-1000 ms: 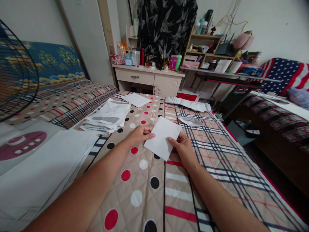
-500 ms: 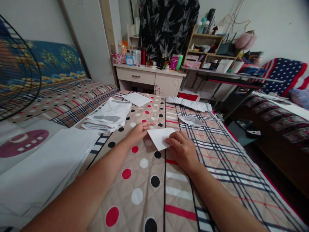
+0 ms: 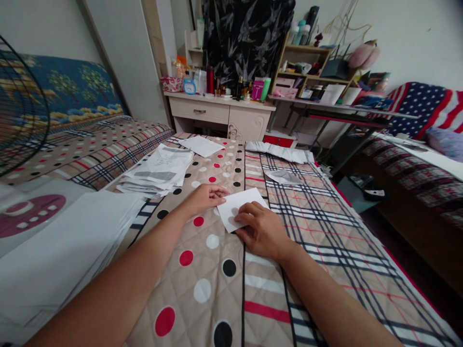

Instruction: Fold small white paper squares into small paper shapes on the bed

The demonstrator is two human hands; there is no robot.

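A folded white sheet of paper (image 3: 241,203) lies flat on the quilted bedspread (image 3: 224,270) in front of me. My left hand (image 3: 205,197) holds the paper's left edge with fingers curled onto it. My right hand (image 3: 261,230) presses down on the paper's near right part, fingers bent over it. Both forearms reach in from the bottom of the view.
A loose pile of printed papers (image 3: 159,171) lies to the left, one white sheet (image 3: 201,145) beyond it. A stack of blank sheets (image 3: 68,241) sits near left. Crumpled paper (image 3: 285,177) and a white strip (image 3: 277,151) lie farther on. A dresser (image 3: 220,112) and shelves (image 3: 307,72) stand behind.
The paper was held up unfolded between both hands; it has since come down onto the bedspread, folded smaller, and my right hand now presses on top of it.
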